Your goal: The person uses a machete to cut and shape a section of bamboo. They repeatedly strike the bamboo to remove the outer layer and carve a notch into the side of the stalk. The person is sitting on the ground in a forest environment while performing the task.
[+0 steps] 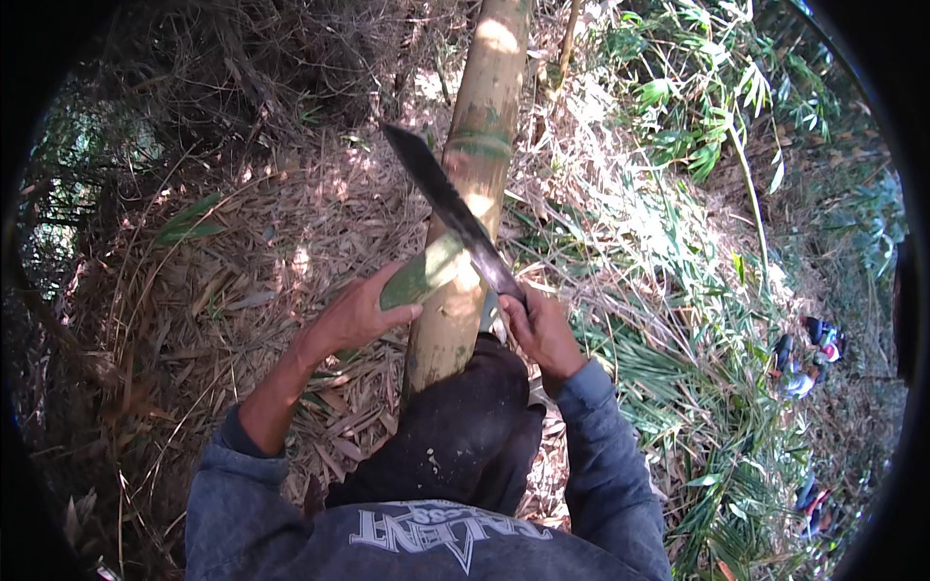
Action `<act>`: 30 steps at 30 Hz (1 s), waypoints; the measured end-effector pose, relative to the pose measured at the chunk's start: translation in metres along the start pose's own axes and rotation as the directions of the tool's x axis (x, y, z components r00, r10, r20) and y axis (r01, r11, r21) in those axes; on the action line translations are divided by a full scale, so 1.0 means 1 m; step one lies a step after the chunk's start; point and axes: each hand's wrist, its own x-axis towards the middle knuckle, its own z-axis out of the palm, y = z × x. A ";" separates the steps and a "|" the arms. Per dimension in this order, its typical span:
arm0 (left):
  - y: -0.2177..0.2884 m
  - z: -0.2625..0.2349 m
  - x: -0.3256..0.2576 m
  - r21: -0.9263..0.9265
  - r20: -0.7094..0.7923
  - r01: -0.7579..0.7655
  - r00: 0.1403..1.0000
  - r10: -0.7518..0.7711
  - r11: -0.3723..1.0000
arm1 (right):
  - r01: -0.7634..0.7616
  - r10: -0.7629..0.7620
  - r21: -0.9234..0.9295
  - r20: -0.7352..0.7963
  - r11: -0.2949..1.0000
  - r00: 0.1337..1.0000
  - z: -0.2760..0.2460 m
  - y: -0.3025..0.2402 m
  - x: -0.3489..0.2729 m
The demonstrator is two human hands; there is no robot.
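My left hand grips the near end of a short green piece of split bamboo, thumb along its lower edge. The piece slants up to the right across a thick bamboo pole. In my right hand is the handle of a machete, its dark blade pointing up and left over the pole. The blade passes by the far end of the green piece; whether they touch I cannot tell. The pole runs away from me, its near end beside my dark-trousered leg.
Dry bamboo leaves cover the ground on the left, with tangled dry branches behind. Cut green fronds lie to the right, below a leafy bamboo shoot. Farther right, small and blurred, is a person.
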 end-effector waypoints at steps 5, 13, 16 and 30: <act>0.009 0.000 0.000 0.041 -0.041 0.015 0.999 -0.014 0.999 | 0.060 -0.060 0.028 0.013 0.998 0.998 -0.008 -0.005 0.004; 0.051 -0.013 -0.030 0.148 0.030 0.176 0.983 -0.182 0.973 | 0.125 -0.201 -0.378 -0.169 0.917 0.965 -0.014 -0.020 -0.037; 0.055 -0.022 -0.040 0.153 0.078 0.145 0.984 -0.158 0.978 | 0.145 -0.229 -0.372 -0.195 0.917 0.954 0.004 -0.023 -0.040; 0.092 -0.042 -0.021 0.302 0.204 0.241 0.929 -0.309 0.923 | 0.389 -0.494 -0.343 -0.310 0.855 0.812 0.011 -0.072 -0.024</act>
